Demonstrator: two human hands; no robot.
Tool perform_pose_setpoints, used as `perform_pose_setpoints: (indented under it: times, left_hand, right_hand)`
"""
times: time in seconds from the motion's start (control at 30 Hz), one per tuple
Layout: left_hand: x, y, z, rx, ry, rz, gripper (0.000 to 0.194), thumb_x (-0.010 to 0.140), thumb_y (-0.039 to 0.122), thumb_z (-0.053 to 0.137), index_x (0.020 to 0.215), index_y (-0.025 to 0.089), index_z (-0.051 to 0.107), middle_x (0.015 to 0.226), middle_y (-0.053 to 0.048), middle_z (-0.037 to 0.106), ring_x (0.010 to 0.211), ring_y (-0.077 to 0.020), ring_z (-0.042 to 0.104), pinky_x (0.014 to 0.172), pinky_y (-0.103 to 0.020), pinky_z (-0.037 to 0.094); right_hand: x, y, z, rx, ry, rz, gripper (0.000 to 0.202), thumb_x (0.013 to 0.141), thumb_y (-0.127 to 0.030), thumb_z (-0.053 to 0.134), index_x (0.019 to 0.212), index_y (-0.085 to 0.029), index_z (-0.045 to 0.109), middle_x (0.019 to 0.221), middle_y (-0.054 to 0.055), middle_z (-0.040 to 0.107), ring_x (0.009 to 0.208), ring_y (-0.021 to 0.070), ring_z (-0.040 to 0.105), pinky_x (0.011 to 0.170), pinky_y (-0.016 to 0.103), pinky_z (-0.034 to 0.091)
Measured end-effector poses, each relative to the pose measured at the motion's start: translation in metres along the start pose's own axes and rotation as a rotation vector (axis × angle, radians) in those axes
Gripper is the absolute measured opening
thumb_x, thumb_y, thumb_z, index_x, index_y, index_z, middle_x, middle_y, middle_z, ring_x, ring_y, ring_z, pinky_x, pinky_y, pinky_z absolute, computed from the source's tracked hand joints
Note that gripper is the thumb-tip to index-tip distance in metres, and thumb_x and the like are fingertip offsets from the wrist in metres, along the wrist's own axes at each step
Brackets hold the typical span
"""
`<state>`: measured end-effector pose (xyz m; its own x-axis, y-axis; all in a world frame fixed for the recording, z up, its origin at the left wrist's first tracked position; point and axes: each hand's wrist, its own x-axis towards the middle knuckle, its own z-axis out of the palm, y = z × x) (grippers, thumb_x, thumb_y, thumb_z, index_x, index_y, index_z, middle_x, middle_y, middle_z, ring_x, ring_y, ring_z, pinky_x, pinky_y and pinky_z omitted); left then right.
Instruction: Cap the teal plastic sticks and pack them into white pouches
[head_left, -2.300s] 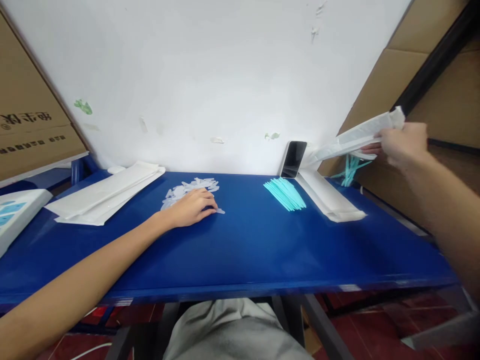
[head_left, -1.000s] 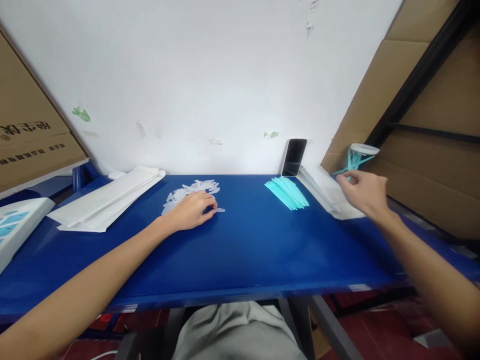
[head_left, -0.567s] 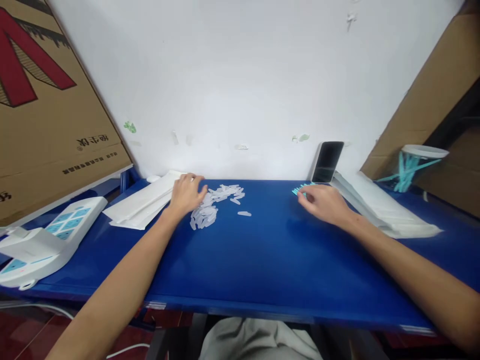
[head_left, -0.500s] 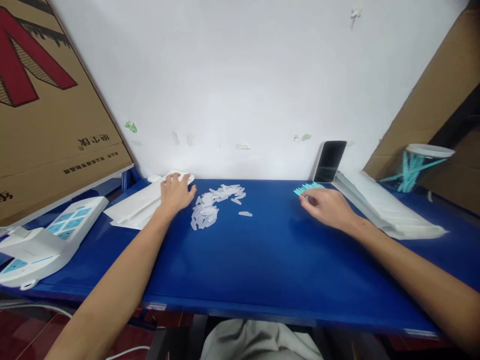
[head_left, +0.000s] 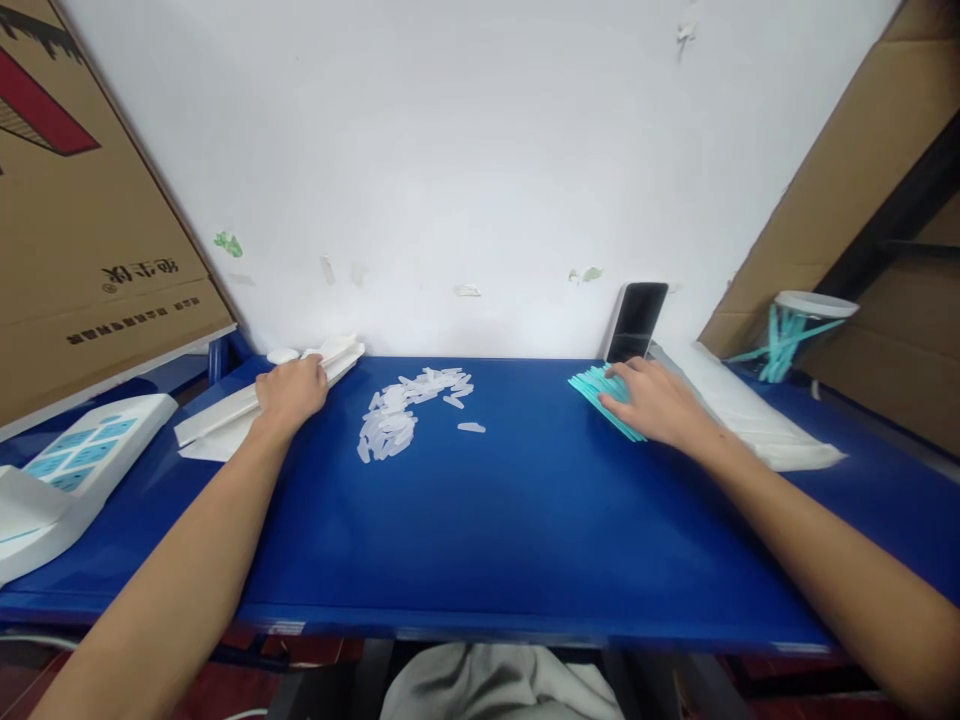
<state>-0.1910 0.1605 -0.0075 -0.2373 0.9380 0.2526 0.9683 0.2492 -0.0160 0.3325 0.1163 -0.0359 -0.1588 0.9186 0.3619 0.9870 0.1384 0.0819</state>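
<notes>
My left hand [head_left: 291, 393] is at the left, its fingers curled over a flat white bag [head_left: 217, 425] and gripping its edge. The hand hides the middle of the bag. At the right, my right hand [head_left: 656, 400] rests by a fanned bundle of thin teal strips [head_left: 600, 390]. Its fingers are apart, the tips touching the strips' right side. Between the hands, nearer the left one, lies a loose heap of small translucent white pieces [head_left: 390, 425]. A single piece [head_left: 472, 428] sits apart to its right.
A dark-screened phone [head_left: 637, 318] leans on the wall behind the strips. Right of it lie a long white package [head_left: 780, 425] and a clear cup [head_left: 806, 325] holding teal strips. A white power strip [head_left: 90, 460] is at left, below a cardboard box [head_left: 112, 230]. All stand on the blue table [head_left: 480, 530].
My left hand has closed on the white bag, whose edge is now raised and folded. My right hand has opened over the teal strips, uncovering more of them. The view has shifted slightly right.
</notes>
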Motion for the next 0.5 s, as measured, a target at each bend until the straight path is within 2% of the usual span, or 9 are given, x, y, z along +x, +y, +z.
perform_pose_setpoints:
  times: [0.2, 0.27, 0.4, 0.43, 0.5]
  left_hand:
    - [-0.004, 0.005, -0.005, -0.072, 0.047, -0.026, 0.053, 0.101, 0.033, 0.035, 0.138, 0.014, 0.068, 0.129, -0.026, 0.069, 0.119, -0.0477, 0.065, 0.090, -0.055, 0.050]
    - [-0.005, 0.004, -0.005, -0.096, 0.106, -0.034, 0.052, 0.101, 0.031, 0.035, 0.136, 0.013, 0.070, 0.128, -0.025, 0.070, 0.118, -0.0460, 0.066, 0.091, -0.054, 0.049]
    - [-0.007, 0.007, -0.018, -0.159, 0.355, -0.002, 0.049, 0.102, 0.028, 0.036, 0.136, 0.013, 0.068, 0.130, -0.017, 0.072, 0.117, -0.0375, 0.067, 0.092, -0.047, 0.050]
    - [-0.011, 0.010, -0.026, -0.178, 0.431, 0.037, 0.048, 0.104, 0.028, 0.037, 0.140, 0.015, 0.066, 0.132, -0.013, 0.072, 0.118, -0.0344, 0.067, 0.093, -0.045, 0.051]
    - [-0.027, 0.024, -0.047, -0.233, 0.600, 0.087, 0.047, 0.105, 0.026, 0.038, 0.142, 0.016, 0.065, 0.142, -0.012, 0.067, 0.123, -0.0341, 0.067, 0.094, -0.044, 0.053]
  right_hand:
    - [0.000, 0.001, 0.000, -0.012, -0.025, 0.037, 0.045, 0.093, -0.050, 0.053, 0.116, -0.015, 0.072, 0.122, 0.019, 0.069, 0.111, 0.0391, 0.064, 0.087, 0.050, 0.049]
    - [0.000, 0.001, 0.000, -0.001, -0.020, 0.041, 0.047, 0.094, -0.053, 0.052, 0.115, -0.015, 0.072, 0.121, 0.019, 0.069, 0.111, 0.0389, 0.064, 0.087, 0.050, 0.049]
    - [-0.002, -0.005, -0.003, -0.009, -0.007, 0.020, 0.049, 0.097, -0.052, 0.048, 0.115, -0.014, 0.073, 0.120, 0.020, 0.070, 0.111, 0.0389, 0.063, 0.088, 0.049, 0.049]
    - [-0.003, -0.008, -0.004, -0.015, -0.002, 0.011, 0.049, 0.098, -0.051, 0.048, 0.115, -0.014, 0.074, 0.120, 0.020, 0.070, 0.111, 0.0388, 0.063, 0.089, 0.049, 0.048]
    - [-0.004, -0.015, -0.006, -0.020, 0.002, -0.017, 0.048, 0.100, -0.049, 0.046, 0.116, -0.013, 0.075, 0.119, 0.019, 0.071, 0.111, 0.0382, 0.063, 0.089, 0.048, 0.048]
